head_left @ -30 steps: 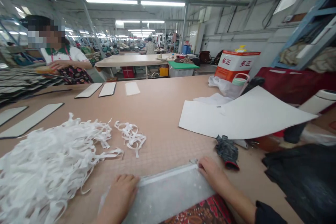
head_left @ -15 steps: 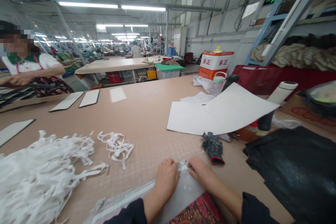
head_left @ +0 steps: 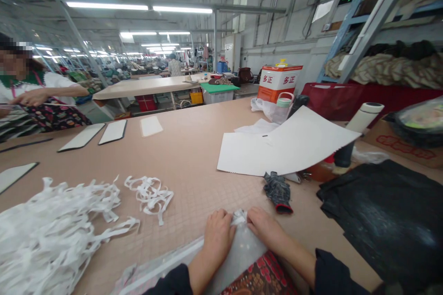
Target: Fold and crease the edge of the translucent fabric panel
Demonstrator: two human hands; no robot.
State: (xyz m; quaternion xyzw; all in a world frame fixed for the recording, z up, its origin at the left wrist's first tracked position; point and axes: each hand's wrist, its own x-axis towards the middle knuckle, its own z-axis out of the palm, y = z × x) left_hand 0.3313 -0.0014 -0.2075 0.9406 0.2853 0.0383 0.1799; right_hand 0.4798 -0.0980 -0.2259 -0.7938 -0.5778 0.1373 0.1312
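Both hands meet at the gathered top edge of a clear plastic bag (head_left: pixel 242 244) near the table's front. My left hand (head_left: pixel 218 235) has its fingers curled closed on the bunched plastic from the left. Closed on the same bunch from the right is my right hand (head_left: pixel 265 226), a small gap away. Under the bag's lower part a dark red patterned item (head_left: pixel 263 279) shows between my forearms. A grey knitted glove (head_left: pixel 277 191) with a red cuff lies just beyond my right hand.
White strips (head_left: pixel 51 235) are heaped at left, with a smaller bunch (head_left: pixel 150 193) beside them. A large white sheet (head_left: pixel 284 145) and a black sheet (head_left: pixel 384 216) lie right. Across the table at far left stands a person (head_left: pixel 38 92).
The view has turned slightly, so the scene sits a little further left. My hands keep their hold on the plastic. The person at far left has shifted their arms.
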